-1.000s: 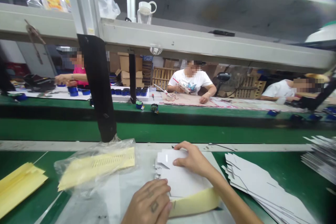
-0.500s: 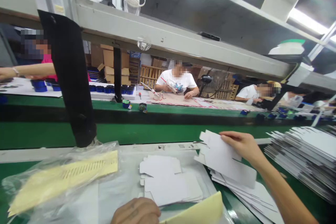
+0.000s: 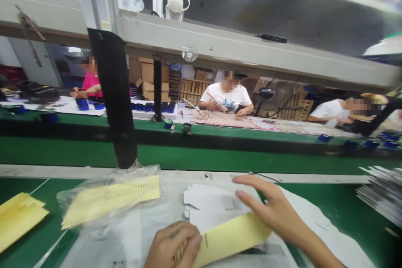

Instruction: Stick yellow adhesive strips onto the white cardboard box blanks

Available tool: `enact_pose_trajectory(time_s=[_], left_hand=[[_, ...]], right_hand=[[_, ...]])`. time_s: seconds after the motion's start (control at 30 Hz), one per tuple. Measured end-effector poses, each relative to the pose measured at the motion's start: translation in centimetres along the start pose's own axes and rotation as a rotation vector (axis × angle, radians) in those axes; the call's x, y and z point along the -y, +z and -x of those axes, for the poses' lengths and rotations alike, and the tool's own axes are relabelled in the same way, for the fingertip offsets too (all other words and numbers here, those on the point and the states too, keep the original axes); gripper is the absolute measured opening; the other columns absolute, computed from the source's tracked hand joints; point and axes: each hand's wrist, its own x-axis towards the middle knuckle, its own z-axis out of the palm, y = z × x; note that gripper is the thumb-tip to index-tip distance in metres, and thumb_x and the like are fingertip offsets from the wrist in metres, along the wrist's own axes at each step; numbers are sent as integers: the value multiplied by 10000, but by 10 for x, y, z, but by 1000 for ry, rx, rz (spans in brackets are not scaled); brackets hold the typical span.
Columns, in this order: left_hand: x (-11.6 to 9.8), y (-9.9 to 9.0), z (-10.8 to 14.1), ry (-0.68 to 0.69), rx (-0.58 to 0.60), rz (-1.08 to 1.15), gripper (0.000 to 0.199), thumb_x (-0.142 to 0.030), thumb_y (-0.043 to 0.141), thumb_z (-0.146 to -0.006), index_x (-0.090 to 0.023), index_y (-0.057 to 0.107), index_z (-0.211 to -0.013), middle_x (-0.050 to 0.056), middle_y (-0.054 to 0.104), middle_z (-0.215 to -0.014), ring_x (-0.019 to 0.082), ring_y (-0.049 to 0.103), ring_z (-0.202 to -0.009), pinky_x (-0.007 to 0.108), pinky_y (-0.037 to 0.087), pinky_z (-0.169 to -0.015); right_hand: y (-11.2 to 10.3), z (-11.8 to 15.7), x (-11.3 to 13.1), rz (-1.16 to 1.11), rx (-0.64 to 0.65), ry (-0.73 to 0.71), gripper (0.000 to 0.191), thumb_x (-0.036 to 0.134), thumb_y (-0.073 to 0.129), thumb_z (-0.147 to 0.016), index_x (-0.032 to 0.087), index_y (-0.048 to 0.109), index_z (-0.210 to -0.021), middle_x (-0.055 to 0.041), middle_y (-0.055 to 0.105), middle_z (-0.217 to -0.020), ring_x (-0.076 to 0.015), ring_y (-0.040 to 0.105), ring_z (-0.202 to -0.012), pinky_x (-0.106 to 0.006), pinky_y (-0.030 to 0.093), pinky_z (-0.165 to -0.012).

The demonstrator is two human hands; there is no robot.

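Observation:
My left hand [image 3: 176, 243] is closed on one end of a yellow paper strip [image 3: 235, 234] with a few dark marks near my thumb. Its other end reaches under my right hand [image 3: 270, 205], whose fingers are apart and hold nothing. Whether my right palm touches the strip I cannot tell. Just beyond the strip lie flat white carton blanks [image 3: 207, 201], partly covered by it. More white blanks [image 3: 333, 230] rest to the right, partly behind my right forearm.
A clear plastic bag with yellow printed paper [image 3: 125, 197] lies left of centre. Further left are loose yellow papers [image 3: 19, 217]. At the right edge stands a carton stack [image 3: 383, 197]. A black-wrapped post [image 3: 113, 100] rises ahead, and co-workers sit beyond the green belt [image 3: 204, 157].
My right hand has let go of the white carton blank and moved left and down towards the yellow strip. My left hand has lifted the strip slightly. The view has turned left.

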Motion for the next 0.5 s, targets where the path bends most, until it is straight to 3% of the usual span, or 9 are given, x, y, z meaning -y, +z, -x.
enact_pose_trajectory(time_s=[0.1, 0.2, 0.3, 0.5], left_hand=[[-1, 0, 0, -232, -19, 68, 319, -342, 460, -999, -212, 615, -753, -30, 634, -695, 107, 617, -660, 179, 428, -648], [-2, -2, -2, -333, -28, 134, 381, -416, 444, -991, -200, 614, -727, -23, 605, -660, 119, 577, -638, 199, 405, -640], [-4, -6, -5, -364, -22, 161, 400, -443, 435, -983, -191, 611, -727, -14, 585, -659, 130, 554, -644, 219, 392, -643], [-8, -9, -6, -410, -19, 216, 400, -465, 440, -964, -191, 573, -705, -22, 526, -640, 132, 516, -644, 233, 362, -628]], right_hand=[[24, 8, 49, -74, 234, -238, 233, 353, 686, -858, 267, 720, -1072, -44, 746, -1099, -231, 668, -1048, -336, 510, -945], [44, 10, 69, -131, 343, -329, 146, 194, 623, -889, 240, 737, -967, -25, 763, -891, -187, 690, -840, -287, 523, -802], [56, 8, 66, -199, 292, -352, 165, 159, 584, -897, 228, 729, -932, -20, 756, -840, -169, 686, -766, -259, 523, -704], [63, 8, 58, -275, 146, -502, 159, 119, 581, -876, 230, 694, -857, -34, 752, -876, -166, 699, -764, -249, 546, -684]])
